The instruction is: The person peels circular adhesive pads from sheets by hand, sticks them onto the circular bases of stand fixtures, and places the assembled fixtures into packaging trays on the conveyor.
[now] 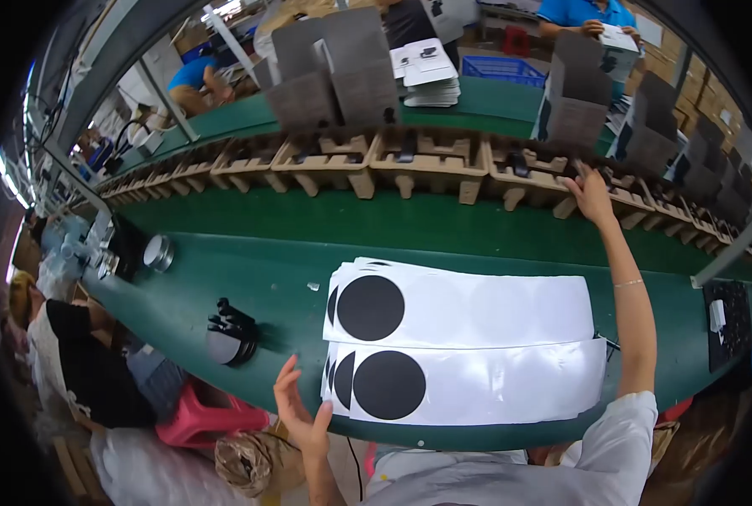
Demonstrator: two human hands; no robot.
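My left hand (304,413) is held at the table's front edge with fingers apart and nothing in it. Beside it lie two stacks of white sticker sheets, the near stack (494,384) and the far stack (494,308), each showing a black round sticker at its left end. My right hand (592,196) reaches over the near edge of a brown moulded-pulp tray (523,174) in the row. Its fingers are bent together at the tray; what they grip is too small to make out. Dark parts sit inside several trays.
A small black stand-like object (231,333) and a round metal tin (158,253) stand on the green table (283,270). Grey box lids (574,93) rise behind the trays. A stack of printed white boxes (429,76) lies farther back. A co-worker in blue (561,13) holds a box.
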